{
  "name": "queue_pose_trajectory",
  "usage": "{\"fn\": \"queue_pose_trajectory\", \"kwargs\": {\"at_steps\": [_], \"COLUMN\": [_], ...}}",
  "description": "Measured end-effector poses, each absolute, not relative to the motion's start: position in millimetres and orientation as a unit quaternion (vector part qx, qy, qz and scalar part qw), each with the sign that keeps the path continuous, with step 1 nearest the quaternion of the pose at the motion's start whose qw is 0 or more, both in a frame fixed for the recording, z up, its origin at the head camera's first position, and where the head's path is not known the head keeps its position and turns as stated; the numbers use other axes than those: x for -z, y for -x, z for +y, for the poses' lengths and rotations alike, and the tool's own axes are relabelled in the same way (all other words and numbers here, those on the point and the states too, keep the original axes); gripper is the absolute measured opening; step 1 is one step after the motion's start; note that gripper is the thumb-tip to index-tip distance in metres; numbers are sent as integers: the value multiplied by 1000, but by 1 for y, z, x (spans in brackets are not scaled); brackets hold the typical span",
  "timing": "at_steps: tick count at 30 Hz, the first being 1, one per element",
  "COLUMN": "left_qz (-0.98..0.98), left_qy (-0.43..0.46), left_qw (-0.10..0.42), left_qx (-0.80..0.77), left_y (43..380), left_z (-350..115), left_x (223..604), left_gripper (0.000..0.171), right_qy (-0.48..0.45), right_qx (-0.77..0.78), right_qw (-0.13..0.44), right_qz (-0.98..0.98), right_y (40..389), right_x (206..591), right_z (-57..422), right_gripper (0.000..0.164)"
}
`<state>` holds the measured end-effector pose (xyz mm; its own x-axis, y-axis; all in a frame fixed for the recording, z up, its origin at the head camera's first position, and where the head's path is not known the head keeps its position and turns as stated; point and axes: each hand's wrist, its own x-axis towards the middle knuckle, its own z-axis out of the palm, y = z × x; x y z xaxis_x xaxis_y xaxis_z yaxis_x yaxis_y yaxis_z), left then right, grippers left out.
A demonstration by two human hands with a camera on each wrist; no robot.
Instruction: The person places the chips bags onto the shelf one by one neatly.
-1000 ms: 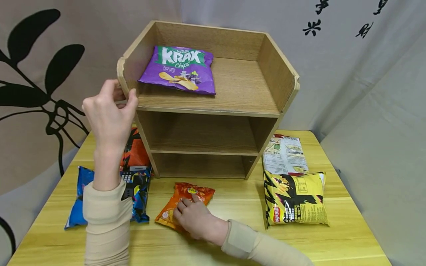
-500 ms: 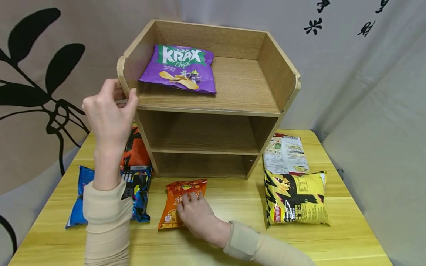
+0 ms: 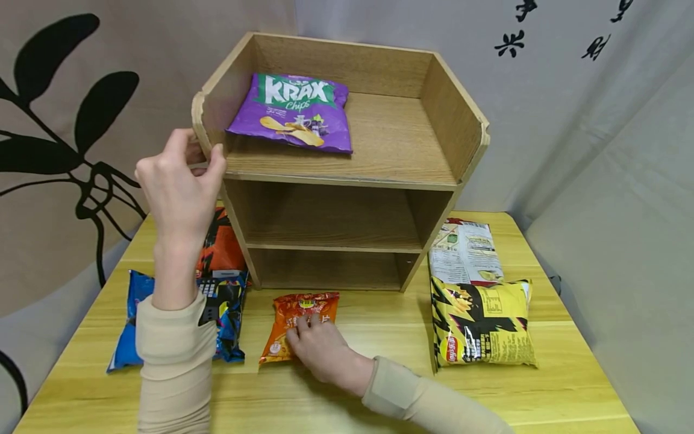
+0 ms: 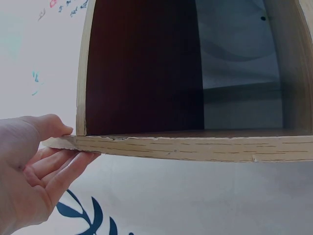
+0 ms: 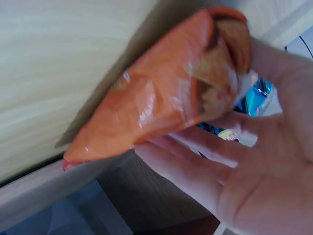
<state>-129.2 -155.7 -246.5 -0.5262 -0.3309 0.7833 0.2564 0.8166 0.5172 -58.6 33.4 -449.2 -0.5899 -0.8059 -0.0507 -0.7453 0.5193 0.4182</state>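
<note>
My left hand grips the front edge of the left side panel of a wooden shelf unit. In the left wrist view the thumb lies on one side of that panel and the fingers on the other. My right hand holds an orange snack bag by its right side, just in front of the shelf's base. The right wrist view shows the bag between the thumb and fingers, with part of the thumb hidden behind it. On the top shelf lies a purple chip bag, toward the left.
Left of the shelf unit lie blue snack bags and a red-orange bag, partly behind my left arm. A yellow-black bag and a white-backed bag lie on the right of the wooden table.
The orange bag has turned from a slant to nearly straight toward the shelf, moving with my right hand. My left hand keeps its place on the panel.
</note>
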Motion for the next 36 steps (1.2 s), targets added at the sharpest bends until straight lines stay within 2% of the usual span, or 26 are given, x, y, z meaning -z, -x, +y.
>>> {"fn": "queue_pose_trajectory", "kwargs": {"at_steps": [3, 11, 17, 26, 31, 36], "left_qz": [-820, -818, -818, -818, -819, -818], "left_qy": [-21, -21, -22, -24, -23, -20], "left_qw": [484, 483, 482, 485, 485, 486], "left_qx": [303, 313, 312, 307, 305, 306], "left_y": [130, 130, 130, 129, 129, 129], "left_z": [-156, -155, -156, -156, -156, -156], "left_x": [247, 248, 248, 247, 247, 246], "left_gripper": [27, 26, 27, 28, 29, 28], "right_qy": [-452, -467, -486, -510, -490, -466], "right_qx": [202, 160, 146, 66, 17, -44], "right_qw": [104, 128, 151, 296, 406, 527], "right_qz": [-863, -860, -848, -805, -772, -710], "right_y": [60, 69, 71, 66, 66, 71], "right_x": [453, 452, 447, 428, 416, 399], "right_z": [34, 39, 47, 55, 56, 58], "right_gripper": [33, 27, 30, 11, 21, 23]}}
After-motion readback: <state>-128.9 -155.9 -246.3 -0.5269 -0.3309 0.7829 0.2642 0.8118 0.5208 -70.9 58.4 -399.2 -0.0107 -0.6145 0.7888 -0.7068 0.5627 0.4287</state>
